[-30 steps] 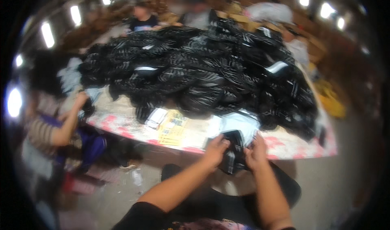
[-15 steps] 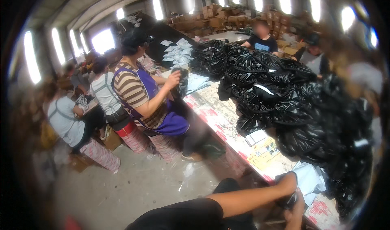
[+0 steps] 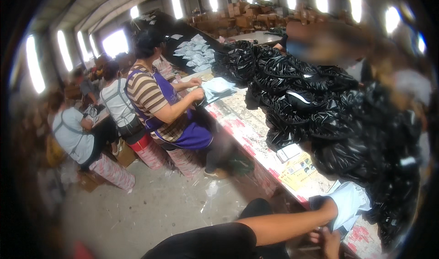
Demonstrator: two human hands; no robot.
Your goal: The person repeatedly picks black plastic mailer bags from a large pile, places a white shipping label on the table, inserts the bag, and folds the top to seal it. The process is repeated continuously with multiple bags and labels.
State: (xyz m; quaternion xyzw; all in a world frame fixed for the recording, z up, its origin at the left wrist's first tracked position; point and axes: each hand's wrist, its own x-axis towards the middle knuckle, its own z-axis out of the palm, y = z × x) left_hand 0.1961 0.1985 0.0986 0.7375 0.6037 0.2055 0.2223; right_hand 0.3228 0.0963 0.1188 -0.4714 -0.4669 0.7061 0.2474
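My left hand (image 3: 328, 209) reaches into the mouth of a pale blue plastic mailing bag (image 3: 350, 203), and its fingers are hidden there. Below that wrist, my right hand (image 3: 330, 241) is curled at the bag's near edge, by a dark patch. What its fingers pinch is too small to make out. The bag lies at the table's near end, beside a large heap of glossy black items (image 3: 338, 135) with white tags. Further up the table edge lie a yellow printed sheet (image 3: 299, 171) and a small stack of white cards (image 3: 289, 153).
To the left, a co-worker in a striped shirt and purple apron (image 3: 171, 92) handles pale bags (image 3: 218, 89) at the same table (image 3: 242, 133). Filled pale packets (image 3: 195, 53) lie on a dark surface beyond. Others sit further left; cardboard boxes (image 3: 249, 21) are piled behind.
My left hand has gone a little deeper into the bag, which now looks fuller. My right hand has shifted slightly down and left. The co-worker's hands have lowered to the pale bags.
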